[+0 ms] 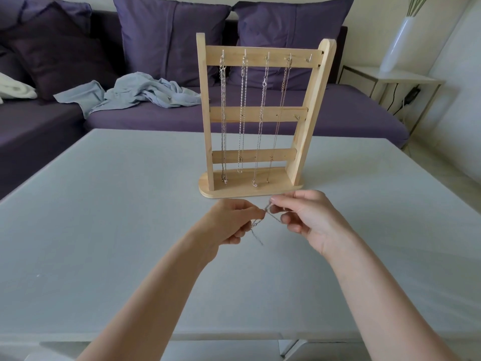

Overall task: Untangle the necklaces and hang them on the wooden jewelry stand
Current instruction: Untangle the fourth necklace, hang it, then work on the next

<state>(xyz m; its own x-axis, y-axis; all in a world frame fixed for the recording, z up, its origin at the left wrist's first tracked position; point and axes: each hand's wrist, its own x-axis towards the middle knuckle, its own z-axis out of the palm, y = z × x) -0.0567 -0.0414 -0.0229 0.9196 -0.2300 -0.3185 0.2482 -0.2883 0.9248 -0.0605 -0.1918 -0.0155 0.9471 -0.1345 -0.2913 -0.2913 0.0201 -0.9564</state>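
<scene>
Both hands pinch last necklace (260,225) above counter (104,204): left hand (229,222), right hand (304,217). Step: untangling. Four chains hang on wooden jewelry stand (208,113). Next, likely: free chain, loop onto empty right hook (309,58).

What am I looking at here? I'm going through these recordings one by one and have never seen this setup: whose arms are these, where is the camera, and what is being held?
There is no machine. A person wears a wide-angle camera on the head, looking forward and down, so the two bare arms reaching in from below are their own. The left hand and right hand each pinch a thin silver necklace chain above the grey table; part of it dangles beneath the left hand. On the table, just beyond the hands, stands a wooden jewelry stand. Four necklaces already hang from its top row of hooks; the rightmost hook is free. Behind is a purple sofa with crumpled light blue cloth.
</scene>
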